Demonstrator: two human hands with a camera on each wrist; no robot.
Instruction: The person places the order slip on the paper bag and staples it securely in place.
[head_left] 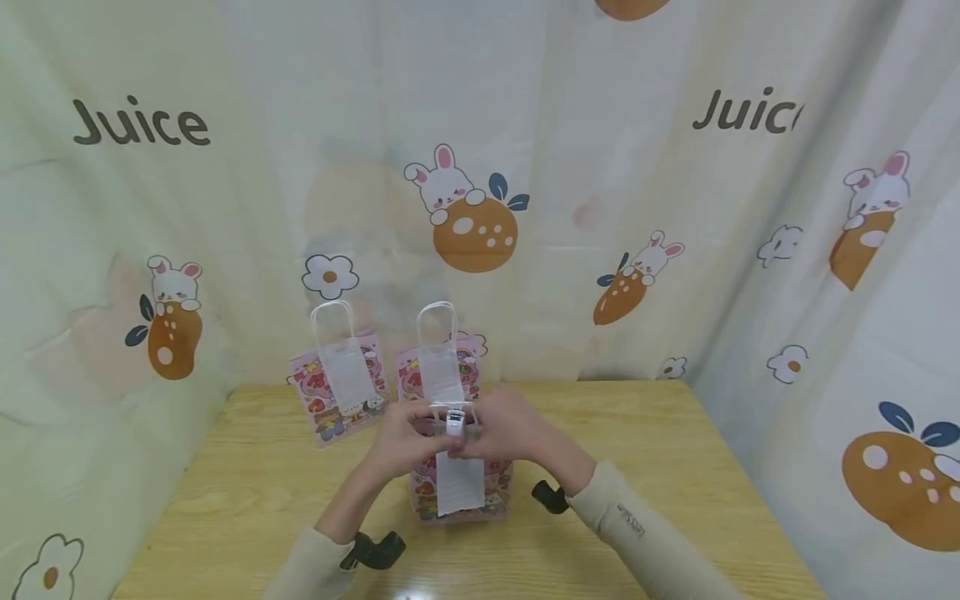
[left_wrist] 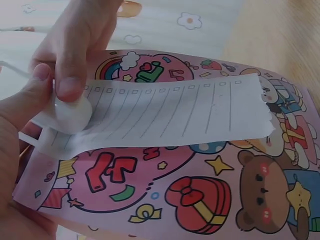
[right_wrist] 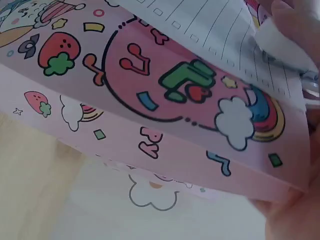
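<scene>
A pink cartoon paper gift bag [head_left: 497, 487] stands near the middle of the table, with a lined white paper slip [head_left: 461, 483] lying along its front. At the bag's top edge sits a small white stapler [head_left: 454, 422], over the upper end of the slip. My left hand [head_left: 405, 437] pinches the stapler and the bag's rim, its thumb on the white body [left_wrist: 72, 115]. From the other side my right hand [head_left: 513, 425] pinches there too, its thumb pressing down on the stapler. The fingers behind the bag are mostly hidden.
Two similar pink bags with white handles and paper slips stand farther back: one bag [head_left: 327, 429] at the left, another bag [head_left: 408, 375] just behind my hands. The wooden table [head_left: 630, 492] ends at a printed curtain [head_left: 570, 317].
</scene>
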